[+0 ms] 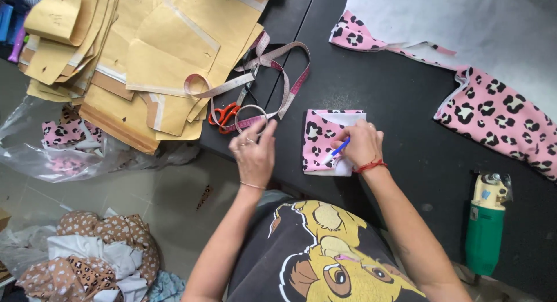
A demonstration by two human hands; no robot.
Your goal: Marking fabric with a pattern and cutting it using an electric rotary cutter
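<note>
At ten o'clock lie paper patterns [145, 52]. The left hand [253, 154] hovers, fingers loose, holding nothing. The right hand [362, 144] grips a blue pen [338, 149], marking the small pink spotted cloth [320, 140] on the tabletop [400, 122]. More cloth [499, 113] waits at two o'clock.

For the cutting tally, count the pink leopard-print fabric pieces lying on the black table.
3: a small folded piece under the right hand, a strip at the white sheet's corner, and a large piece at right. Others may be hidden.
</note>
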